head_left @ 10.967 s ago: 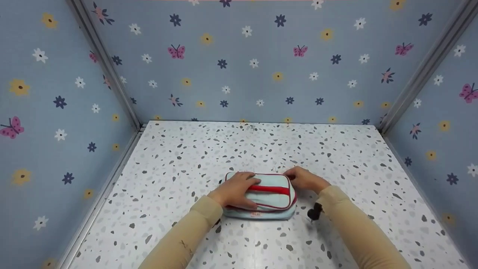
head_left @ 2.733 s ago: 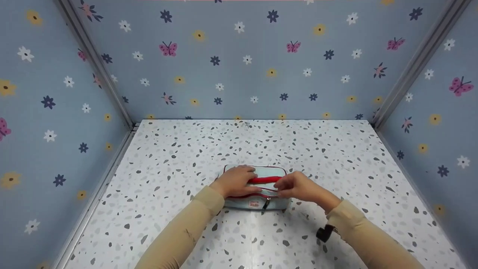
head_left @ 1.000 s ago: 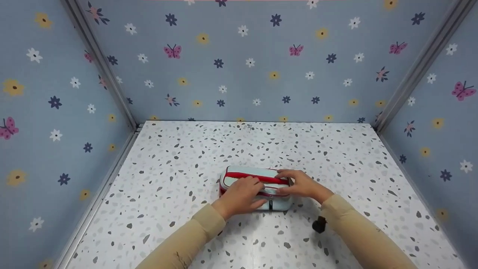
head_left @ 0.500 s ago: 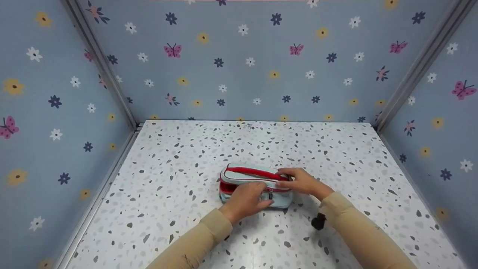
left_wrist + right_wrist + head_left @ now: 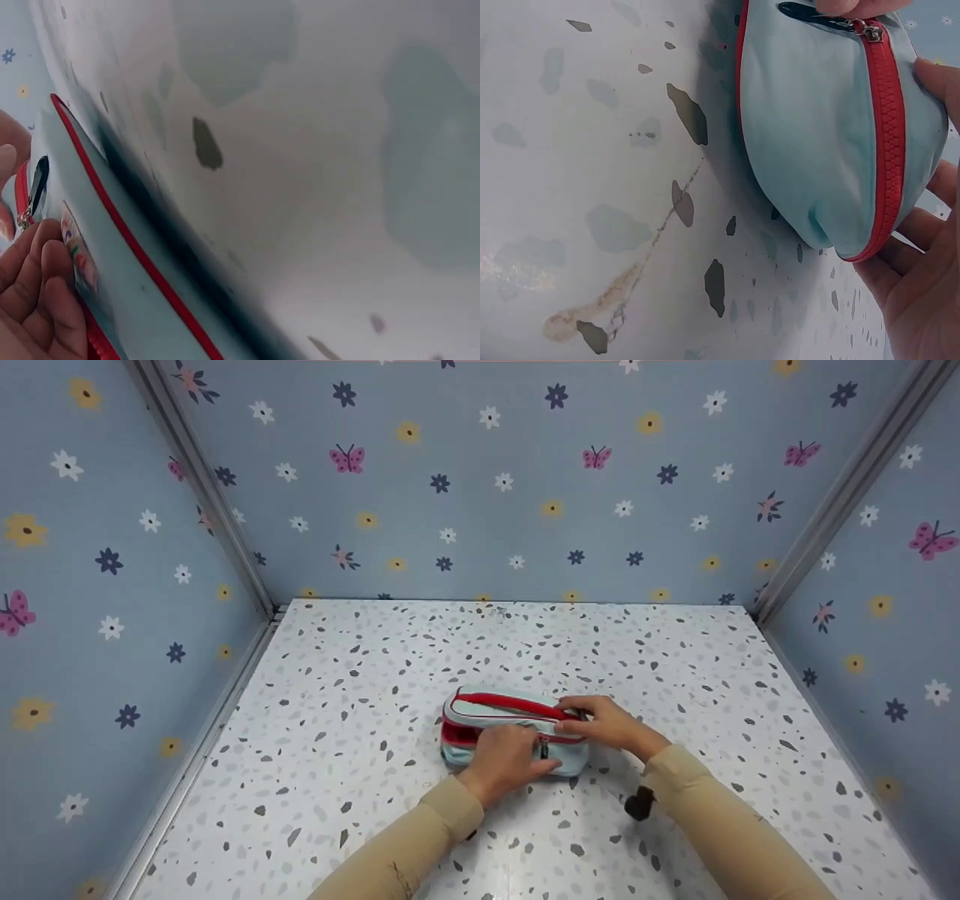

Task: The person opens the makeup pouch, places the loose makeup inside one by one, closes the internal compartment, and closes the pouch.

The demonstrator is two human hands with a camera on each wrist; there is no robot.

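Note:
A pale blue zip pencil case [image 5: 564, 757] with red piping lies on the table. Its top carries a red strap handle [image 5: 517, 703]. On the left the zip is apart, so a red-edged gap [image 5: 457, 733] shows; the inside cannot be made out. The metal slider and black zip pull [image 5: 544, 748] are at the front. My left hand [image 5: 506, 761] has curled fingers at the zip's front edge, by the small label [image 5: 79, 251]. Holding the case's right end is my right hand [image 5: 611, 727], thumb and fingers round it. Right of the slider, the red zip teeth [image 5: 889, 127] are joined.
The speckled white table [image 5: 375, 660] runs back to a blue floral panel [image 5: 480, 510]. Similar panels with grey metal rails [image 5: 217, 502] stand on both sides. Under the right sleeve sits a small dark object [image 5: 640, 804].
My left hand has come off the case's top to its front edge and slid right. The left part of the zip has opened and the lid has risen there. My right hand now holds the right end.

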